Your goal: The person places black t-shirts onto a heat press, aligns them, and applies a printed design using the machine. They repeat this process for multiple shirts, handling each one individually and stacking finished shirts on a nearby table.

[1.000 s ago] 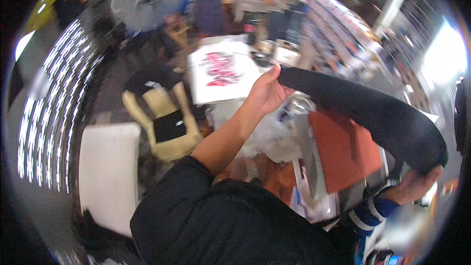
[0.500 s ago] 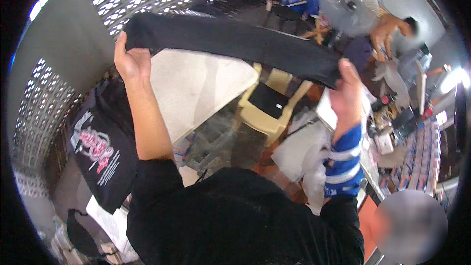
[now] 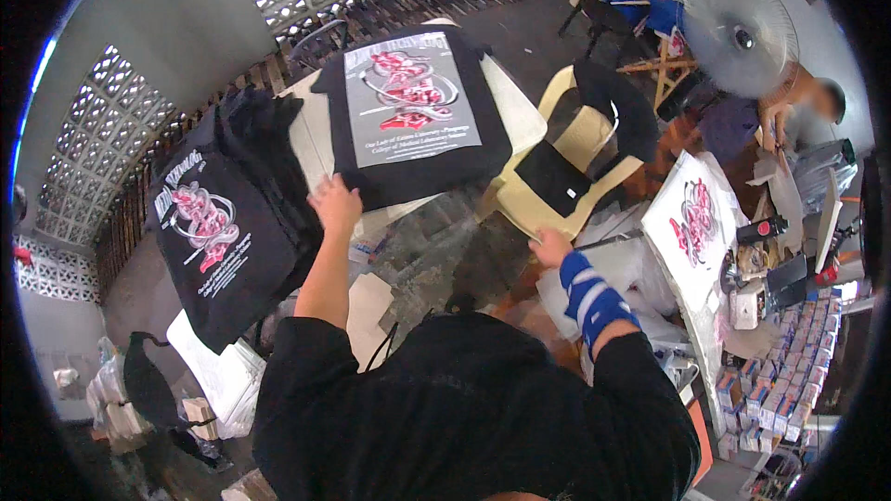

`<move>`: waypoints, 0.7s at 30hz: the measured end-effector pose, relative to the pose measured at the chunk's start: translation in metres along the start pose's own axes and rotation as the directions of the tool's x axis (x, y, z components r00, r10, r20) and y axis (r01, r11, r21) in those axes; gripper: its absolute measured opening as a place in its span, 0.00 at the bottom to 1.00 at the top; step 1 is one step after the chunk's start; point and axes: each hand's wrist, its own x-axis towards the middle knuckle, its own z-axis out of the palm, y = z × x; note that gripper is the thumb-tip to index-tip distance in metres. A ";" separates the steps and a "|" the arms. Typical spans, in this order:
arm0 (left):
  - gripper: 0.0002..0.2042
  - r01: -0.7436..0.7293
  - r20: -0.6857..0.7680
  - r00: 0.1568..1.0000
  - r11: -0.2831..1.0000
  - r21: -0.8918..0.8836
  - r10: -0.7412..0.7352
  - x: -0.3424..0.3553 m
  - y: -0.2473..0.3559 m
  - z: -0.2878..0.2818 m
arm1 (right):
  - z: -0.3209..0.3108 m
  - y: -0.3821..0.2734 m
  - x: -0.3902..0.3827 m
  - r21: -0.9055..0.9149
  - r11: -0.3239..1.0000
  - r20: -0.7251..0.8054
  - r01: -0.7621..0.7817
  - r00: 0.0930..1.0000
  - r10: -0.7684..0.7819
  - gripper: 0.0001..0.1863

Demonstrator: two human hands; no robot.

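A black shirt (image 3: 422, 181) lies spread over the pale table, and a grey sheet (image 3: 414, 97) with a pink and white design rests on it. My left hand (image 3: 336, 204) touches the shirt's near left corner, fingers apart. Away from the shirt, my right hand (image 3: 554, 248) is in front of the cream plastic chair (image 3: 534, 209), its fingers curled. Whatever they hold, if anything, is hidden. A folded black cloth (image 3: 551, 176) lies on the chair seat, and a dark piece (image 3: 613, 111) hangs over the chair's far side.
Printed black shirts (image 3: 209, 232) are piled at left. On the right, a white sheet (image 3: 691, 209) with a pink design lies on a cluttered table. A standing fan (image 3: 741, 32) and a bending person (image 3: 784, 111) are at far right. Small boxes (image 3: 775, 376) are stacked below.
The black cloth that both hands held stretched out is no longer raised. Both hands have come down, the left to the shirt's corner, the right beside the chair. The printed sheet on the shirt now shows.
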 end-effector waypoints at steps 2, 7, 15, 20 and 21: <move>0.36 -0.317 0.030 0.948 0.948 -0.017 0.317 -0.003 0.011 0.018 | 0.028 0.026 -0.065 0.137 0.986 0.057 -0.095 0.994 0.088 0.20; 0.39 -0.337 0.265 0.905 0.941 -0.036 0.334 -0.018 0.106 0.049 | 0.137 0.187 -0.268 -0.269 0.962 0.576 0.035 0.807 0.132 0.18; 0.21 -0.623 -0.163 0.768 0.781 0.037 0.620 -0.036 0.191 0.079 | 0.234 0.178 -0.477 0.032 0.928 0.231 -0.372 0.906 0.355 0.17; 0.18 -0.607 0.724 0.181 0.655 -0.450 0.665 -0.129 0.302 0.177 | 0.266 0.112 -0.493 0.620 0.357 0.348 -0.699 0.652 0.674 0.16; 0.19 -0.678 0.788 -0.059 0.555 -0.482 0.613 -0.136 0.315 0.211 | 0.257 0.101 -0.487 0.636 0.284 0.379 -0.718 0.611 0.695 0.15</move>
